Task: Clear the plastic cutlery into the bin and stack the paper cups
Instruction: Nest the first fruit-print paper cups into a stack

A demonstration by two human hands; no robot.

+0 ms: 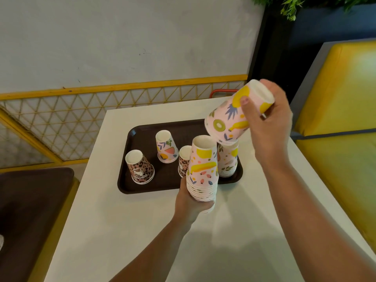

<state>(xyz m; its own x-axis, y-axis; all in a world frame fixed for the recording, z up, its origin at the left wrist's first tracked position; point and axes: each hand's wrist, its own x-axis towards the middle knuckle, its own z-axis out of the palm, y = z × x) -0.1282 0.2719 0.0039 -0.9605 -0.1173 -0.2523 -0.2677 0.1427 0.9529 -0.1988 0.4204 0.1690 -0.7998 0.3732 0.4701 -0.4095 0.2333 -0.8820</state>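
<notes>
My right hand [268, 123] gripped a tilted, upside-down fruit-print paper cup [236, 115] at two o'clock above the nested pink cup stack [202, 167] that my left hand [191, 204] clasped.

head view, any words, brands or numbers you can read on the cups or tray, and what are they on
None can be read.
Leopard-print cup: white logo with a line of lettering under it, too blurred to read.
Second leopard-print cup: similar white mark, partly hidden, unreadable.
Fruit-print cups and brown tray: pictures only, no text.
</notes>
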